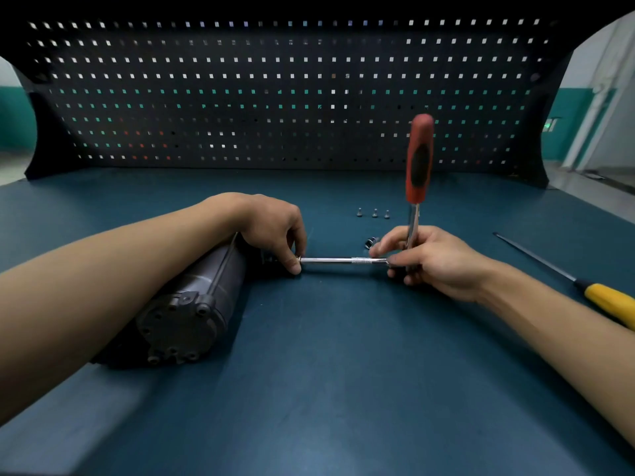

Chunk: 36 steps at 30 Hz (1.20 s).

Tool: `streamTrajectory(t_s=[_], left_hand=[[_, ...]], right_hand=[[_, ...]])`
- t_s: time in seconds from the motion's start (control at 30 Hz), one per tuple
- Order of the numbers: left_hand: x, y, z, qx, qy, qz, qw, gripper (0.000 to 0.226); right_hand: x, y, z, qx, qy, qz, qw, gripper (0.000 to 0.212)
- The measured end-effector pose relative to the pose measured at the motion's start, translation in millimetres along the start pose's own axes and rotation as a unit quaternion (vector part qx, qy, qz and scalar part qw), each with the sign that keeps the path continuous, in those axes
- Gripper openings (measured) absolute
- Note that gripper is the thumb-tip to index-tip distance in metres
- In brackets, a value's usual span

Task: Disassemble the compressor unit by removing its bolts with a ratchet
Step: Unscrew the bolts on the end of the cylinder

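A dark cylindrical compressor unit (192, 304) lies on its side on the blue bench, under my left forearm. My left hand (275, 228) rests over its far end and pinches the tip of a chrome extension bar (340, 260), which runs level to the right. My right hand (433, 259) grips the ratchet (418, 159) at its head, where the bar joins it; the red and black handle stands upright. The bolt under the socket is hidden by my left fingers. Three removed bolts (374, 213) stand in a row behind the bar.
A loose socket (370, 242) lies just behind my right fingers. A yellow-handled screwdriver (604, 300) lies at the right edge of the bench (343, 389). A dark pegboard (275, 97) closes off the back.
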<state>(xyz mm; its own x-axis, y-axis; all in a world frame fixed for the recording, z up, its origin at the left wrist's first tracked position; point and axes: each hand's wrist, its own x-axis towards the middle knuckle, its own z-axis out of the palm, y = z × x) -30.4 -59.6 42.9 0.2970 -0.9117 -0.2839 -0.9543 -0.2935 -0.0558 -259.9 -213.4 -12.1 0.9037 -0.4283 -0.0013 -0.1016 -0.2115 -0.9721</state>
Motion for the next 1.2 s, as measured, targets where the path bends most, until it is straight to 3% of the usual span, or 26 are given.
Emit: streamTrajectory(t_s=[0.17, 0.37, 0.6, 0.77, 0.97, 1.2], left_hand=[[0, 0, -1, 0.002, -0.009, 0.006, 1.000, 0.033], [2, -2, 0, 0.010, 0.003, 0.001, 1.000, 0.032], [4, -5, 2, 0.016, 0.018, 0.010, 1.000, 0.032], [5, -5, 3, 0.024, 0.021, 0.016, 0.999, 0.026], [4, -4, 2, 0.025, 0.015, 0.021, 0.999, 0.026], [3, -4, 2, 0.016, 0.017, 0.019, 1.000, 0.027]], right_hand=[[-4, 0, 2, -0.117, -0.005, -0.092, 0.989, 0.056], [-4, 2, 4, -0.094, 0.023, -0.142, 0.985, 0.047], [4, 4, 4, 0.062, 0.026, -0.065, 0.996, 0.053], [5, 0, 2, 0.100, 0.013, 0.002, 0.995, 0.045], [3, -1, 1, 0.142, 0.021, 0.032, 0.989, 0.013], [2, -6, 2, 0.186, 0.024, 0.055, 0.981, 0.024]])
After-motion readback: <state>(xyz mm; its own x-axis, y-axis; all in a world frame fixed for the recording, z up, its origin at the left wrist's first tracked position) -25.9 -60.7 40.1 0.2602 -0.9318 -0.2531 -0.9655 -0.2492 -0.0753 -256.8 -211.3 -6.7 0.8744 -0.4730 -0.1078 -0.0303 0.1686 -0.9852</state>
